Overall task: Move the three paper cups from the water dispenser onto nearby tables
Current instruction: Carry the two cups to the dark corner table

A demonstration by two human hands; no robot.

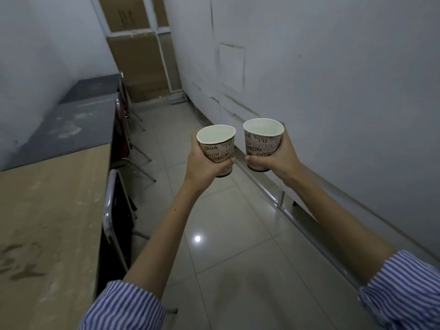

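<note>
Two printed paper cups are held out in front of me over the tiled floor, both upright with liquid inside. My left hand [204,163] grips the left paper cup [217,145] around its lower half. The right paper cup [263,139] sits in my right hand [277,158], which wraps it from the right side. The cups are close together but apart. No third cup and no water dispenser are in view.
A beige wooden table [47,222] runs along the left, with a dark grey table [78,125] beyond it. Metal-framed chairs [116,210] are tucked at their edge. A white wall [333,91] closes the right; cardboard boxes [140,63] stand at the far end.
</note>
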